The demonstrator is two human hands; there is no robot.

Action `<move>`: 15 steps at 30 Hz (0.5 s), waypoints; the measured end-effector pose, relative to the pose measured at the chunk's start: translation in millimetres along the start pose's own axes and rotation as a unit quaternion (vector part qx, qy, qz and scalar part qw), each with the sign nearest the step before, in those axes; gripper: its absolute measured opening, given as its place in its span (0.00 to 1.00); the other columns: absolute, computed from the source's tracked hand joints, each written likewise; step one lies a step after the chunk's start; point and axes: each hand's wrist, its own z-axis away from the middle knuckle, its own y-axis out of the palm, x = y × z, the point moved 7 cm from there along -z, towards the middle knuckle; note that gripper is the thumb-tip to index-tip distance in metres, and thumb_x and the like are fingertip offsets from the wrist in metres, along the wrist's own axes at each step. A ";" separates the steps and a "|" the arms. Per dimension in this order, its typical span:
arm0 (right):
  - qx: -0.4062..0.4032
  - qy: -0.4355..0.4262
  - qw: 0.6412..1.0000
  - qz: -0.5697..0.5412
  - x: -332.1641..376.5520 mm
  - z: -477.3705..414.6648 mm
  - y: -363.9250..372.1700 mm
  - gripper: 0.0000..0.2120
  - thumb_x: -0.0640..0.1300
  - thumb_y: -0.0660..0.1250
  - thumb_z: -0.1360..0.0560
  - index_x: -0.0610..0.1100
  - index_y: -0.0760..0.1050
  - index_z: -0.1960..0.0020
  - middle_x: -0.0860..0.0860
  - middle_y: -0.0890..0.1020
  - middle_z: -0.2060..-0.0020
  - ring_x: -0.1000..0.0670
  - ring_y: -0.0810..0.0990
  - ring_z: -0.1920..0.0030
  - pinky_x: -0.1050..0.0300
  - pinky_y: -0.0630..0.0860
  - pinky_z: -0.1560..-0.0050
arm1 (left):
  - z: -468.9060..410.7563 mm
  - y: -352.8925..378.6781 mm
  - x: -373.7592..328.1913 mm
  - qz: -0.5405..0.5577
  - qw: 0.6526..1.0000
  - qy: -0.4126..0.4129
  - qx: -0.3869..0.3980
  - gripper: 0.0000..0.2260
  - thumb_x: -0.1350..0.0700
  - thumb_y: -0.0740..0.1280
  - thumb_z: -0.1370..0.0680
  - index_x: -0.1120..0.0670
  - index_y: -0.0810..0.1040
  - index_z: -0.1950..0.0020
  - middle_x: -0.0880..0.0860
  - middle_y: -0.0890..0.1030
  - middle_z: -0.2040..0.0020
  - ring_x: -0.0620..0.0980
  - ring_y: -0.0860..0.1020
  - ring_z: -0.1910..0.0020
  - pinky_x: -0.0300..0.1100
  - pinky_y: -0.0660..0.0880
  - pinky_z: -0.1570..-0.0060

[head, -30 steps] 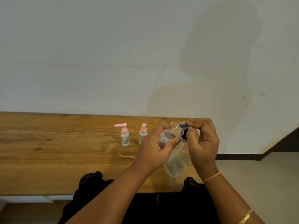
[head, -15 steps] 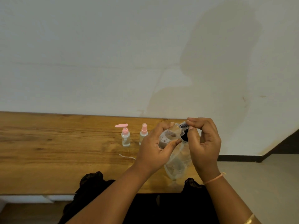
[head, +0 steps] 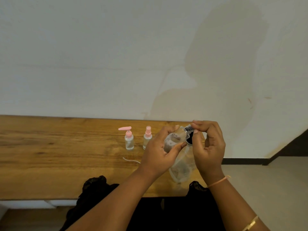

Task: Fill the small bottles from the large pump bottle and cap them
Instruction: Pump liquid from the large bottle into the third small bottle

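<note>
A small clear bottle (head: 174, 139) with frothy liquid lies tilted in the left hand (head: 160, 152), its neck toward the right hand (head: 208, 147), which pinches a dark cap (head: 189, 130) at its mouth. The large clear bottle (head: 181, 169) sits below both hands. A pink pump bottle (head: 129, 140) and a pink spray bottle (head: 147, 139) stand upright left of the left hand.

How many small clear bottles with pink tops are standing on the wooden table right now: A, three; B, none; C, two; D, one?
C: a small clear bottle with a pink pump head and a small clear bottle with a pink spray top stand side by side on the wooden table.
</note>
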 end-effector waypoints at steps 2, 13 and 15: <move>0.001 -0.002 1.000 -0.003 2.3 -1.6 -1.1 0.07 0.37 0.59 0.27 0.45 0.75 0.54 0.50 0.76 0.56 0.58 0.77 0.51 0.66 0.75 0.50 | 0.1 -0.2 -2.7 0.006 1.000 0.005 -0.001 0.15 0.49 0.71 0.28 0.45 0.73 0.43 0.45 0.81 0.49 0.39 0.79 0.49 0.31 0.75 0.52; 0.025 -0.024 0.999 0.018 -11.4 -0.8 0.2 0.07 0.36 0.59 0.27 0.43 0.74 0.53 0.48 0.75 0.56 0.60 0.76 0.50 0.67 0.73 0.49 | -2.9 3.8 0.7 -0.017 0.999 -0.015 0.022 0.14 0.55 0.72 0.26 0.44 0.71 0.47 0.44 0.81 0.51 0.39 0.80 0.54 0.28 0.75 0.59; 0.026 -0.022 0.999 0.018 -10.8 -0.7 0.7 0.07 0.36 0.59 0.26 0.43 0.74 0.53 0.49 0.75 0.56 0.59 0.76 0.50 0.66 0.74 0.49 | -3.2 3.5 1.3 -0.017 0.999 -0.016 0.024 0.14 0.56 0.72 0.26 0.44 0.71 0.48 0.45 0.80 0.51 0.36 0.79 0.52 0.26 0.73 0.58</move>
